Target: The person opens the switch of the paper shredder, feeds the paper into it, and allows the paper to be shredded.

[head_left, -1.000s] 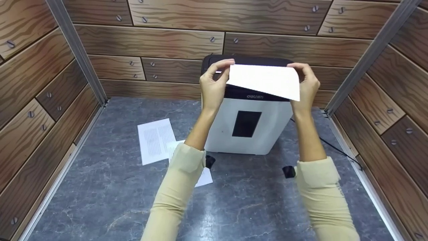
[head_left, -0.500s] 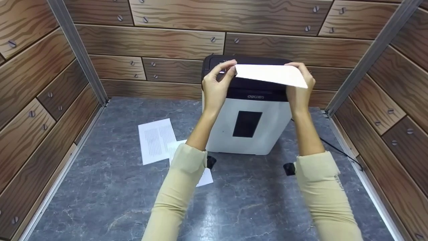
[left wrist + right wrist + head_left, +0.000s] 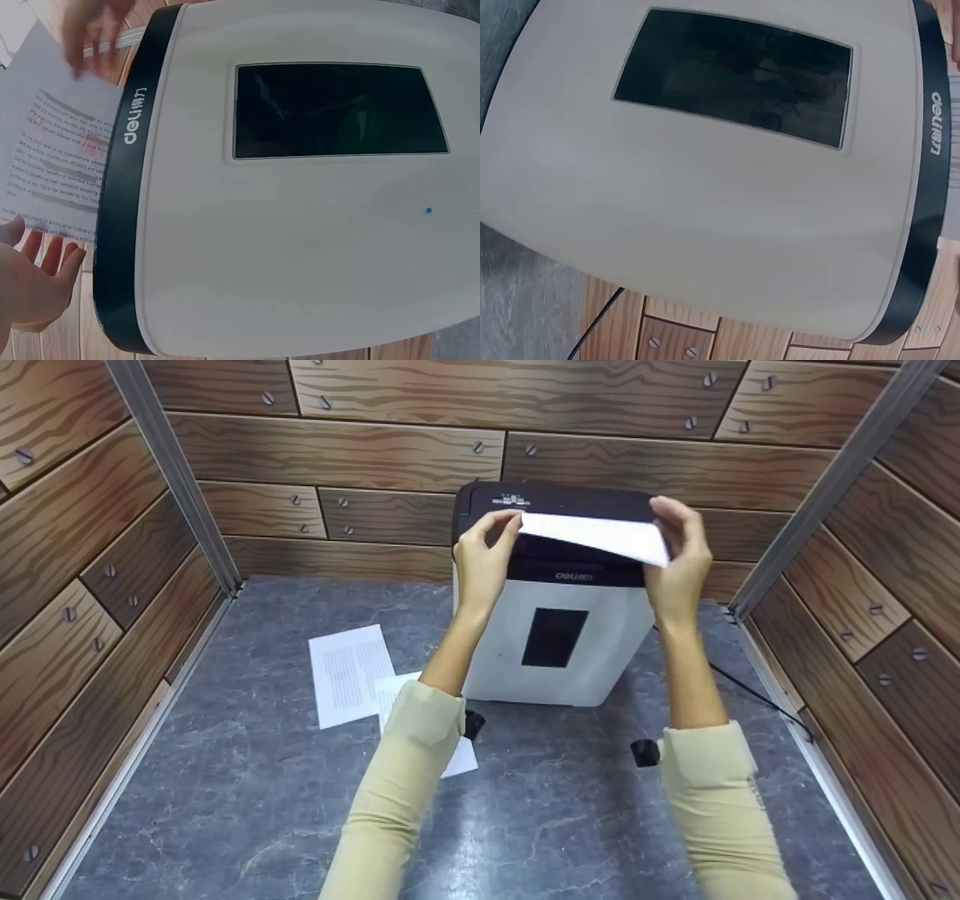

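My left hand (image 3: 484,559) pinches the left end of a sheet of paper (image 3: 589,534) between thumb and fingertips. The sheet is tilted above the front of the black top of a white paper shredder (image 3: 495,637). At the sheet's other end is my right hand (image 3: 682,555), its forefinger and thumb spread apart beside the edge, the thumb close to the near corner. In the left wrist view, printed text shows on the sheet's underside (image 3: 64,150), and the blurred right hand (image 3: 97,30) lies over its far edge. The right wrist view shows mostly the shredder's front (image 3: 727,195).
Printed sheets (image 3: 349,675) lie on the grey floor left of the shredder, partly hidden by the left sleeve. A black cable (image 3: 757,694) runs from behind the shredder to the right. Wood-patterned walls (image 3: 360,450) stand behind and at both sides.
The sheet first rose and flattened in view, then dropped slightly toward me and left. The right-hand fingers have spread at its edge. The shredder's top panel markings now show past the left hand.
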Action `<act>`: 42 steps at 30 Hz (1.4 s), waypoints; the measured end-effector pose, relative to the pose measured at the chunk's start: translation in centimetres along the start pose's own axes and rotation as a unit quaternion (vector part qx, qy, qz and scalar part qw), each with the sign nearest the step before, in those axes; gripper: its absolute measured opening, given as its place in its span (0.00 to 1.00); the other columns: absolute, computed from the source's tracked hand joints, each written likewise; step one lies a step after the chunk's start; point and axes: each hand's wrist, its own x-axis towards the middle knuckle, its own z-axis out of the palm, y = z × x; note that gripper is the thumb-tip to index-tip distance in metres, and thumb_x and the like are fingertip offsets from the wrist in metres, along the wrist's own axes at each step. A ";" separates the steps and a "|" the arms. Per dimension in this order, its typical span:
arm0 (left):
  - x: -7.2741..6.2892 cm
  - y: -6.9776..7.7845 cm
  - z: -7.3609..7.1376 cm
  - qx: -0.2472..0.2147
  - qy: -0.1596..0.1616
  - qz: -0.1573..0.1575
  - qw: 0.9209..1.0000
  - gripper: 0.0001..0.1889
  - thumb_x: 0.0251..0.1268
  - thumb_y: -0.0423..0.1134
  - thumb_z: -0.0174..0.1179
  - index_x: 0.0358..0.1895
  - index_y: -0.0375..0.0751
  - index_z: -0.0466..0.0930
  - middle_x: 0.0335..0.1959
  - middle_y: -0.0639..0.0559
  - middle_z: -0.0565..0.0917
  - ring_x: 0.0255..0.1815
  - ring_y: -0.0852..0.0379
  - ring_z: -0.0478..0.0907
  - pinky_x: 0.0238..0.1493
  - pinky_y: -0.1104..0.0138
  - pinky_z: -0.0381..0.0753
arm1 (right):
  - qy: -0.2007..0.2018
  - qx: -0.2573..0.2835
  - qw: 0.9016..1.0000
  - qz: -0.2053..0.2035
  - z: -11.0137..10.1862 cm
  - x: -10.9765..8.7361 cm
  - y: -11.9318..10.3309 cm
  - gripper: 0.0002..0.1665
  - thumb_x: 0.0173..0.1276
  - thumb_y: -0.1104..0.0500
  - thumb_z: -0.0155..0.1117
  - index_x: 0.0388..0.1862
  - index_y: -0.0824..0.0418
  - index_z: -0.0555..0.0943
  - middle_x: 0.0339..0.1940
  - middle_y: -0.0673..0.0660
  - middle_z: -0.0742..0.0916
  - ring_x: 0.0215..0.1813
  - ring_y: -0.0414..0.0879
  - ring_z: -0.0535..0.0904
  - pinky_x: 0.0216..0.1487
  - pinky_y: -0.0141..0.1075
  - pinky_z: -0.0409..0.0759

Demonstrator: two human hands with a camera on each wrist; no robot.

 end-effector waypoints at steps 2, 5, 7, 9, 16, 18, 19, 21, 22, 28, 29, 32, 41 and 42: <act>0.1 -0.1 0.0 0.001 0.003 -0.003 1.000 0.08 0.61 0.37 0.61 0.38 0.37 0.84 0.34 0.50 0.85 0.35 0.65 0.79 0.39 0.74 0.75 | 0.025 0.053 0.998 -0.025 0.1 -0.1 -0.8 0.11 0.56 0.78 0.60 0.39 0.75 0.77 0.38 0.62 0.83 0.45 0.49 0.78 0.52 0.41 0.74; 0.2 0.0 0.0 -0.013 0.007 0.008 1.000 0.07 0.60 0.35 0.61 0.38 0.36 0.84 0.35 0.50 0.85 0.36 0.65 0.79 0.40 0.75 0.76 | 0.045 0.068 0.996 -0.046 0.1 -0.1 -2.2 0.06 0.57 0.76 0.62 0.34 0.77 0.78 0.33 0.63 0.84 0.40 0.49 0.79 0.47 0.40 0.76; 0.3 0.0 0.0 -0.037 0.010 0.034 0.999 0.07 0.59 0.31 0.61 0.39 0.34 0.83 0.37 0.48 0.84 0.39 0.65 0.79 0.43 0.73 0.76 | 0.045 0.055 0.997 -0.041 0.2 -0.1 -3.1 0.03 0.58 0.75 0.61 0.32 0.76 0.79 0.31 0.63 0.84 0.38 0.47 0.79 0.46 0.38 0.76; 0.2 0.2 0.0 -0.071 0.015 0.070 0.995 0.07 0.57 0.27 0.61 0.39 0.30 0.82 0.38 0.44 0.84 0.41 0.63 0.79 0.47 0.69 0.77 | 0.040 0.043 0.998 -0.030 0.2 -0.1 -3.8 0.03 0.59 0.74 0.61 0.32 0.75 0.79 0.31 0.63 0.84 0.37 0.46 0.79 0.45 0.36 0.76; 0.1 0.3 0.2 -0.133 0.019 0.128 0.983 0.06 0.54 0.21 0.61 0.36 0.23 0.80 0.37 0.37 0.82 0.42 0.57 0.79 0.48 0.62 0.77 | 0.005 0.012 1.000 -0.014 0.1 -0.2 -3.9 0.04 0.60 0.73 0.61 0.32 0.76 0.79 0.31 0.62 0.84 0.37 0.45 0.79 0.42 0.33 0.76; 0.1 0.2 0.2 -0.121 0.018 0.120 0.985 0.05 0.54 0.23 0.61 0.35 0.25 0.81 0.35 0.39 0.82 0.41 0.60 0.79 0.47 0.65 0.77 | -0.002 0.001 1.000 -0.011 0.0 -0.2 -3.4 0.04 0.59 0.72 0.62 0.33 0.76 0.79 0.31 0.61 0.84 0.36 0.45 0.79 0.42 0.32 0.76; 0.1 0.1 0.3 -0.114 0.018 0.118 0.986 0.05 0.54 0.24 0.62 0.35 0.26 0.82 0.35 0.40 0.83 0.40 0.60 0.79 0.46 0.66 0.78 | -0.004 -0.004 1.000 -0.008 -0.1 -0.2 -3.1 0.04 0.59 0.73 0.62 0.33 0.76 0.79 0.31 0.61 0.84 0.36 0.44 0.79 0.41 0.31 0.76; 0.0 -0.1 0.3 -0.096 0.018 0.115 0.989 0.05 0.55 0.26 0.62 0.34 0.28 0.82 0.34 0.43 0.83 0.39 0.62 0.79 0.45 0.67 0.78 | -0.008 -0.016 1.000 0.002 -0.2 -0.2 -2.2 0.04 0.59 0.72 0.62 0.33 0.74 0.80 0.32 0.61 0.85 0.37 0.44 0.79 0.41 0.30 0.76; 0.0 -0.3 0.2 -0.085 0.019 0.115 0.990 0.05 0.55 0.27 0.63 0.34 0.29 0.83 0.34 0.44 0.83 0.39 0.62 0.79 0.45 0.67 0.78 | -0.010 -0.023 1.000 0.006 -0.2 -0.2 -1.7 0.04 0.59 0.71 0.63 0.33 0.73 0.80 0.32 0.60 0.85 0.37 0.43 0.79 0.41 0.30 0.75; -0.2 -1.1 -0.2 0.026 0.022 0.148 0.988 0.05 0.57 0.34 0.64 0.35 0.36 0.85 0.35 0.51 0.85 0.42 0.62 0.77 0.50 0.73 0.71 | -0.028 -0.070 0.997 -0.008 -0.8 -0.4 0.4 0.04 0.60 0.70 0.63 0.35 0.70 0.83 0.34 0.56 0.86 0.38 0.42 0.80 0.41 0.29 0.77; -0.3 -1.2 -0.3 0.044 0.021 0.153 0.987 0.06 0.57 0.34 0.64 0.35 0.36 0.85 0.36 0.51 0.85 0.44 0.61 0.76 0.52 0.74 0.69 | -0.030 -0.076 0.997 -0.005 -0.9 -0.6 0.5 0.05 0.60 0.71 0.62 0.35 0.70 0.82 0.35 0.56 0.86 0.37 0.42 0.80 0.40 0.29 0.77; -0.7 -2.0 -0.5 0.089 0.017 0.164 0.982 0.10 0.56 0.35 0.65 0.41 0.35 0.83 0.41 0.49 0.84 0.50 0.56 0.74 0.59 0.70 0.64 | -0.035 -0.096 0.995 0.019 -1.2 -1.0 0.6 0.09 0.59 0.73 0.61 0.39 0.70 0.81 0.37 0.57 0.85 0.39 0.42 0.80 0.43 0.30 0.76; -2.2 -4.3 -0.9 0.264 -0.063 0.179 0.946 0.21 0.54 0.44 0.65 0.52 0.41 0.79 0.53 0.50 0.78 0.61 0.52 0.65 0.69 0.60 0.41 | -0.104 -0.185 0.976 -0.040 -2.2 -3.2 2.1 0.14 0.59 0.64 0.66 0.44 0.67 0.82 0.45 0.59 0.84 0.53 0.52 0.75 0.64 0.39 0.58; -2.3 -4.6 -1.0 0.279 -0.069 0.189 0.939 0.21 0.54 0.45 0.65 0.51 0.42 0.80 0.53 0.50 0.78 0.61 0.52 0.65 0.69 0.60 0.41 | -0.113 -0.193 0.973 -0.055 -2.3 -3.4 2.4 0.14 0.59 0.64 0.66 0.44 0.66 0.82 0.47 0.59 0.83 0.54 0.53 0.74 0.66 0.41 0.56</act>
